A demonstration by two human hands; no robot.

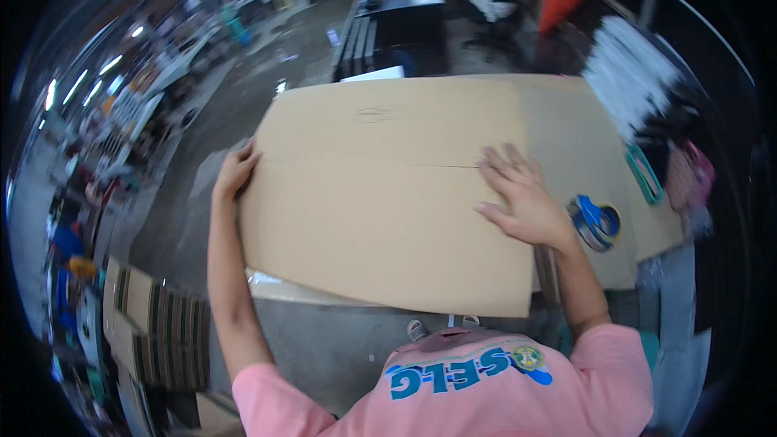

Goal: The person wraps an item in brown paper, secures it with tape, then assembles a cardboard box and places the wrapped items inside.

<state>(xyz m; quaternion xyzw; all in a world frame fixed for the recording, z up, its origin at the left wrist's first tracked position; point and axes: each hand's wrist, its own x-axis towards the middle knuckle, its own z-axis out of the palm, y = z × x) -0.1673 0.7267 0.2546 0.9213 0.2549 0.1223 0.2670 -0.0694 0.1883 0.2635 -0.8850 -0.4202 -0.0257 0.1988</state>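
A large brown flattened cardboard carton (380, 226) lies on the worktable in front of me, with a slit running in from its right side and a dark mark near its far edge. My left hand (237, 170) grips the carton's left edge, its fingertips partly hidden. On the right, my right hand (522, 198) rests flat on the carton beside the slit, fingers spread. A tape dispenser with a blue top and a roll of tape (595, 222) sits just right of my right wrist, on another cardboard sheet (575, 129).
A teal-rimmed oblong item (644, 174) lies at the table's right side, near a pink bundle (689, 176). Stacked folded cartons (158, 328) stand on the floor at lower left. Beyond the table are a dark desk (405, 28) and a wheeled chair (494, 8).
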